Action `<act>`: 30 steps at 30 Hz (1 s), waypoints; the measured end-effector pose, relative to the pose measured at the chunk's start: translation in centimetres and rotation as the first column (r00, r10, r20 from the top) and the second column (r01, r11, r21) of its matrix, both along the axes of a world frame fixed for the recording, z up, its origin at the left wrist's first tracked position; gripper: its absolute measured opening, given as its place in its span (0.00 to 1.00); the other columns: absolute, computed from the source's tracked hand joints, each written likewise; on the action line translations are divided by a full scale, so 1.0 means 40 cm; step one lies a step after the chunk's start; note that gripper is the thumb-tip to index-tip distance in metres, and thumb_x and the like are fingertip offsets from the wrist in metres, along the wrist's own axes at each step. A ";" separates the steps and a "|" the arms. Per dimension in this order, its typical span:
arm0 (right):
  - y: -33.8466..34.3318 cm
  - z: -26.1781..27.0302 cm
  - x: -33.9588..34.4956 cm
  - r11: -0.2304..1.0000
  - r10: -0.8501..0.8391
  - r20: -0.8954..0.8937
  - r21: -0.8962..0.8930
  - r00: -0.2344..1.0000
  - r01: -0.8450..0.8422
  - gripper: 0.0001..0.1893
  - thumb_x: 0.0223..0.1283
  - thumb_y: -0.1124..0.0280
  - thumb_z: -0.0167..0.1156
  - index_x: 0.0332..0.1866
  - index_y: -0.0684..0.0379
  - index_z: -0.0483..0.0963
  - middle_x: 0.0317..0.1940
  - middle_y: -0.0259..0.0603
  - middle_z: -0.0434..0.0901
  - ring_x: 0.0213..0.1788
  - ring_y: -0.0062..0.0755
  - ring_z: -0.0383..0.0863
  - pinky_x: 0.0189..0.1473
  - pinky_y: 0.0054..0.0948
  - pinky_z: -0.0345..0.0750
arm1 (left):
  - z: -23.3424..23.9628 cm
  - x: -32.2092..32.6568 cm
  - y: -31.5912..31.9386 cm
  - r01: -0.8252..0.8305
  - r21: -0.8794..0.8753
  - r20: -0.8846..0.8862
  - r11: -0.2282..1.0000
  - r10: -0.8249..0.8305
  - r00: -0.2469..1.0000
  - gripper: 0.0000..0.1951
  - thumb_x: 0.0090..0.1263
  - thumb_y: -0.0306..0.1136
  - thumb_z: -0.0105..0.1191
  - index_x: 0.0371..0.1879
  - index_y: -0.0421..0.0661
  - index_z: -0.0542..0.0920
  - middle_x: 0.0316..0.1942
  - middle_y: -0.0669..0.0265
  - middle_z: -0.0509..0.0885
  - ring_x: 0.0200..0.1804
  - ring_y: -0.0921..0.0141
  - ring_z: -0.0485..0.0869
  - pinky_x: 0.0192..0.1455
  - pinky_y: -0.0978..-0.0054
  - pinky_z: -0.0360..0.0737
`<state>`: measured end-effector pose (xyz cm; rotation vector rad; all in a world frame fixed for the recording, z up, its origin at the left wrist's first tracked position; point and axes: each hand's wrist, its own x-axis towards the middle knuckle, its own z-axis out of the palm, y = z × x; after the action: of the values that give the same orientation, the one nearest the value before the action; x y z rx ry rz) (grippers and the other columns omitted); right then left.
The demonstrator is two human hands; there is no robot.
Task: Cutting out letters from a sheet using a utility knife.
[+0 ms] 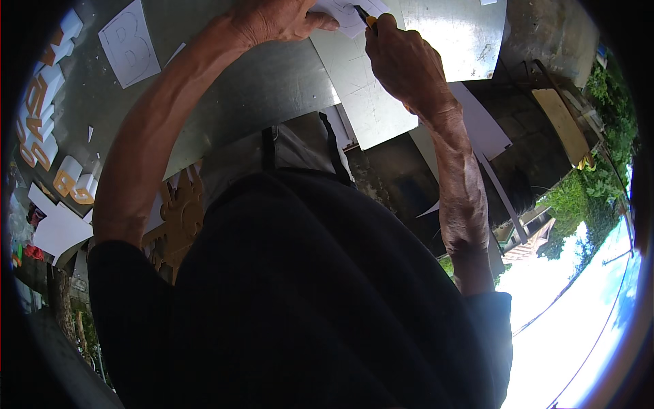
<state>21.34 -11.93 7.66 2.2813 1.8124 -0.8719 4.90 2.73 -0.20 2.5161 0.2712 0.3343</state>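
My right hand grips a black and yellow utility knife, its tip pointing up and left onto a white paper sheet with drawn lines. My left hand lies by the left side of that sheet, its thumb stretched out at the paper's edge. The upper frame edge cuts off its fingers, and part of the sheet too. Under the sheet is a pale, scratched metal plate, resting on the grey metal tabletop.
A paper with an outlined letter lies left of my left forearm. Block letters with white sides and brown faces line the far left. Brown cut-out board sits below the table edge. White strips hang past the right edge.
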 end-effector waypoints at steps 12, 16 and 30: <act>-0.005 -0.003 -0.034 0.991 -0.130 -0.026 -0.046 0.991 0.129 0.12 0.72 0.68 0.57 0.40 0.69 0.71 0.24 0.64 0.84 0.32 0.65 0.90 0.37 0.53 0.87 | -0.011 -0.003 0.000 0.002 -0.021 0.033 1.000 -0.001 0.999 0.39 0.57 0.43 0.73 0.69 0.39 0.77 0.76 0.57 0.72 0.82 0.57 0.62 0.85 0.51 0.54; -0.019 -0.011 -0.037 0.993 -0.109 -0.009 -0.041 0.994 0.108 0.12 0.72 0.68 0.57 0.40 0.69 0.71 0.25 0.64 0.84 0.32 0.65 0.90 0.37 0.53 0.87 | -0.012 -0.001 0.002 0.013 -0.001 0.006 1.000 -0.013 1.000 0.39 0.58 0.44 0.72 0.69 0.39 0.77 0.77 0.57 0.72 0.82 0.57 0.61 0.85 0.51 0.54; -0.049 -0.057 -0.048 0.960 0.233 0.126 0.131 0.964 -0.249 0.11 0.67 0.75 0.57 0.33 0.74 0.77 0.29 0.58 0.78 0.29 0.58 0.90 0.31 0.47 0.87 | -0.004 -0.002 -0.009 -0.022 -0.042 0.021 0.999 0.023 1.000 0.39 0.59 0.41 0.73 0.69 0.39 0.76 0.77 0.55 0.71 0.83 0.57 0.61 0.86 0.50 0.52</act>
<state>19.42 -13.91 5.37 2.0771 2.1088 -0.5818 4.83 2.37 -0.34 2.4683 0.2952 0.3604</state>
